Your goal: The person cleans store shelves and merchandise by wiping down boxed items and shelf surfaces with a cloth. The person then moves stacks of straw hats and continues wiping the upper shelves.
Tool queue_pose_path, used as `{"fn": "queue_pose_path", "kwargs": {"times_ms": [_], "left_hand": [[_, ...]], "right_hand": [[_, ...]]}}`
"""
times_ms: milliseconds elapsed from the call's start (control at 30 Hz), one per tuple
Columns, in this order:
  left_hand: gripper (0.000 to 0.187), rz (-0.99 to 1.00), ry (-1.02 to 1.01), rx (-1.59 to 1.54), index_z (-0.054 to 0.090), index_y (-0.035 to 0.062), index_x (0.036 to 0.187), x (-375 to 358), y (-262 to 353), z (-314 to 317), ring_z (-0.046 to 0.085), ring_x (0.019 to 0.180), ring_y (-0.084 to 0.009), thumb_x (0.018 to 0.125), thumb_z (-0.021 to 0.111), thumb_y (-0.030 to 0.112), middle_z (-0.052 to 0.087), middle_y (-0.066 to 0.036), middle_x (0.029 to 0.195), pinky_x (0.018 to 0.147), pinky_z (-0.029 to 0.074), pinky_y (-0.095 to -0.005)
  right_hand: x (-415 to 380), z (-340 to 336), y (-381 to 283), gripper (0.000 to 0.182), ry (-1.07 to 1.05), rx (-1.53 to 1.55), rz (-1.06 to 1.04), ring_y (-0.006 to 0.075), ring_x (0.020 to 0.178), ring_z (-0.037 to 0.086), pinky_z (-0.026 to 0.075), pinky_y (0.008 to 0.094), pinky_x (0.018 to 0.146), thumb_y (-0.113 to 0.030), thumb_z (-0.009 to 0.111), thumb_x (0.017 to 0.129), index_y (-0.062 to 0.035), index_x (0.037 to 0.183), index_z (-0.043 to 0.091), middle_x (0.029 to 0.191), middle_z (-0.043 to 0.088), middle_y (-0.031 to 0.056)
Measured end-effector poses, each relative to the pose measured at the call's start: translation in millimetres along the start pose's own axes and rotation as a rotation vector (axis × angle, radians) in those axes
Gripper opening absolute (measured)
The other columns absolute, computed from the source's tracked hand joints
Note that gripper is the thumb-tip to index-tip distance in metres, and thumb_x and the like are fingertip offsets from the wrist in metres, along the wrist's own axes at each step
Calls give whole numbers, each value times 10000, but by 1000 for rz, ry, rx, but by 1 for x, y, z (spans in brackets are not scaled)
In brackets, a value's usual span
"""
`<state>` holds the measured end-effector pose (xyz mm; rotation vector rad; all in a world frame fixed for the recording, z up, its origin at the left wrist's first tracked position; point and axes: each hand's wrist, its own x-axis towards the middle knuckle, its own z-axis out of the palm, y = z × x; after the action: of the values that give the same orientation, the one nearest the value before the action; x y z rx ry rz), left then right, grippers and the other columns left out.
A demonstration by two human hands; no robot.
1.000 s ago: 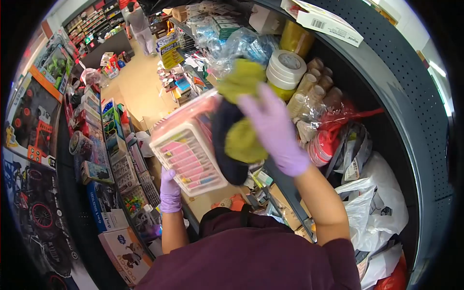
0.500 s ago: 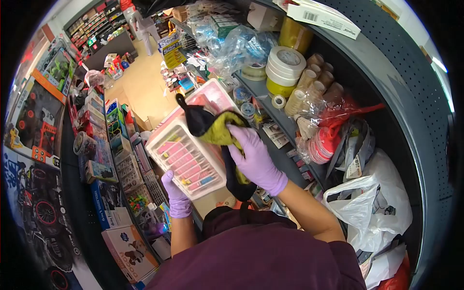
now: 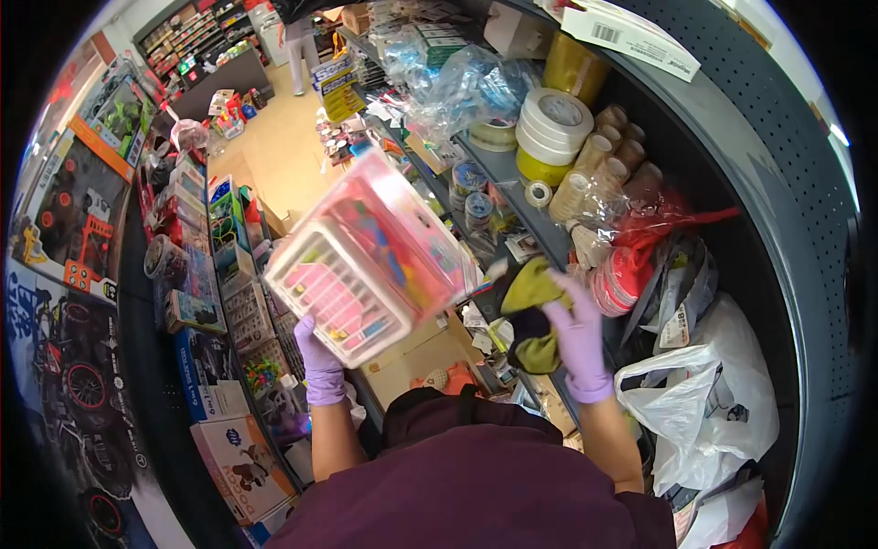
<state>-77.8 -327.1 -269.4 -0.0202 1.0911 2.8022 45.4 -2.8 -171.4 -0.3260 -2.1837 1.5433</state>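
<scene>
Boxed toys stood on the left. Right of them, the left hand gripped the clear case at its near left edge, thumb up, fingers hidden. Beyond the case, the right hand touched the green-and-black cloth, fingers loosely spread; I couldn't tell whether they pinched it. White bags bulged near right.

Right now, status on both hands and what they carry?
Left hand on case, tilted. Right hand holding green-black cloth, apart from case. White bag near right forearm.
</scene>
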Motion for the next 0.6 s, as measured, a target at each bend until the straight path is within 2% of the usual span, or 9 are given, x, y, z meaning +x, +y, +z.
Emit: {"fn": "queue_pose_path", "kwargs": {"times_ms": [67,100,167,200,267,367,467,567,600], "left_hand": [[827,-62,-65,111,385,-3,1334,-2,1,-17,601,1049,-291,682,739,361,555,-157,1193,884,529,-458],[845,-119,-105,133,387,-27,1317,-6,0,-22,617,1026,-294,665,770,349,565,-175,1177,872,542,-447],[840,-154,-173,156,395,-44,1305,-16,-10,-19,632,995,-295,663,772,347,586,-182,1150,855,549,-435],[833,-183,-215,134,402,-48,1299,-18,-17,-22,634,993,-295,664,771,343,590,-183,1146,854,549,-435],[813,-164,-191,81,410,-49,1294,-26,-19,1,633,996,-295,669,763,333,590,-182,1148,852,548,-434],[792,-133,-115,32,411,-49,1296,-31,-13,13,634,992,-297,680,746,320,590,-181,1152,849,548,-436],[749,-96,-69,-74,409,-38,1304,-25,-14,2,628,1005,-294,710,713,303,583,-171,1168,867,538,-433],[713,-33,-50,-65,406,-30,1305,-21,-9,-5,604,1053,-277,734,694,285,571,-159,1188,902,516,-424],[714,-10,-39,-32,403,-30,1308,-20,-8,-8,600,1060,-276,736,693,285,569,-158,1190,908,512,-421]], "right_hand": [[17,6,-31,383,31,145,-78,190,1046,592,441,291,930,7,567,836,32,1218,550,1138,617,121],[28,13,-57,384,-21,82,-162,185,1062,584,437,291,932,-20,561,850,13,1232,548,1156,614,125],[49,37,-76,376,-188,80,-245,224,1080,585,432,316,944,-65,568,860,-1,1230,553,1170,612,144],[63,55,-65,398,-267,0,-389,293,1081,580,435,361,943,-112,585,862,-25,1247,540,1178,595,165],[81,89,-38,420,-183,-387,-754,356,1072,544,425,410,941,-147,595,861,-31,1257,515,1184,565,181],[59,105,-20,431,-93,-299,-616,365,1072,522,413,432,931,-148,598,858,-35,1260,494,1178,545,186],[22,103,6,433,-198,-339,-553,367,1114,485,400,423,950,-140,602,865,-25,1267,491,1205,524,189],[-8,92,39,408,-265,-321,-439,353,1092,519,414,388,940,-100,609,857,2,1239,507,1160,553,197],[-17,85,51,395,-288,-273,-338,340,1064,540,427,378,923,-98,610,860,10,1228,514,1141,567,189]]}}
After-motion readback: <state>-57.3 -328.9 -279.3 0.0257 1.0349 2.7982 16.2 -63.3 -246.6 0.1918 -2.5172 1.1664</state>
